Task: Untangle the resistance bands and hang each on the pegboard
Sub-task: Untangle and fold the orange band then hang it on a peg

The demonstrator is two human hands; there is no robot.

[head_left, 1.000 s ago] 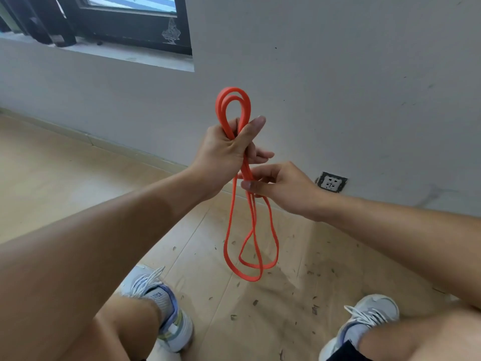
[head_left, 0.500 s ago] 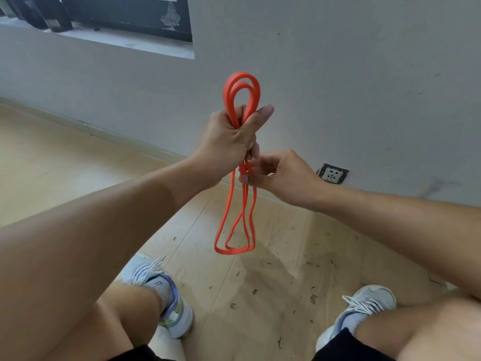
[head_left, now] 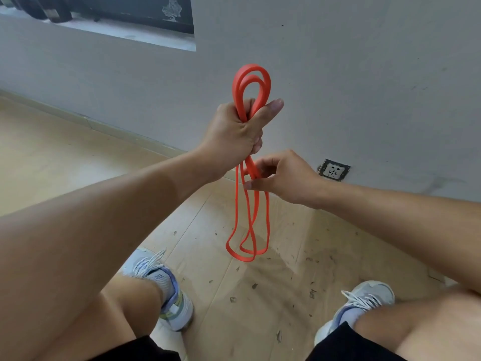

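Note:
An orange resistance band [head_left: 248,217] hangs folded in several strands in front of the grey wall. My left hand [head_left: 235,134] grips it in a fist, with a doubled loop sticking up above the thumb. Just below, my right hand [head_left: 283,178] pinches the strands between thumb and fingers where they twist together. The lower loops dangle freely above the floor between my feet. No pegboard is in view.
A grey wall [head_left: 364,87] stands close ahead with a socket [head_left: 334,170] low on it. A dark window frame [head_left: 140,14] and sill are at the upper left. The wooden floor [head_left: 52,152] carries scattered debris. My white shoes [head_left: 166,287] flank the band.
My left hand has lifted the band a little higher. The hanging loops have swung and lengthened below my right hand, which keeps its pinch under the left fist.

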